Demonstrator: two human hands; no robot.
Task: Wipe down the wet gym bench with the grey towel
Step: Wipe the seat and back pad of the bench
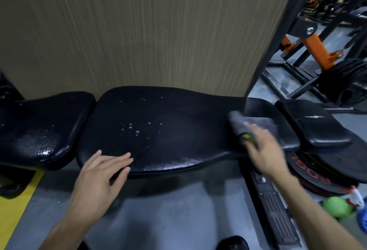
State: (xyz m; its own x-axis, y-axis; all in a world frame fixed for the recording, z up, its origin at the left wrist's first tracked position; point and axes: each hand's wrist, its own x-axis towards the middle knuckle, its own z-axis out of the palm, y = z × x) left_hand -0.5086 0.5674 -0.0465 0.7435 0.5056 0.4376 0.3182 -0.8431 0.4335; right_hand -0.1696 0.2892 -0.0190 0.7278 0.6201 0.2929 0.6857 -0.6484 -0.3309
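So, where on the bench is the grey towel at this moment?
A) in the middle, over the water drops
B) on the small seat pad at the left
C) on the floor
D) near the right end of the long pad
D: the right hand presses the grey towel near the right end of the long pad, while the water drops lie uncovered in the middle.

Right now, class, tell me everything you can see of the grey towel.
The grey towel is a soft, bunched cloth, partly blurred. It lies on the right end of the black bench, pressed down by the right hand, whose fingers cover its near edge. Its far part spreads flat on the pad. Water drops sit further left, apart from it.
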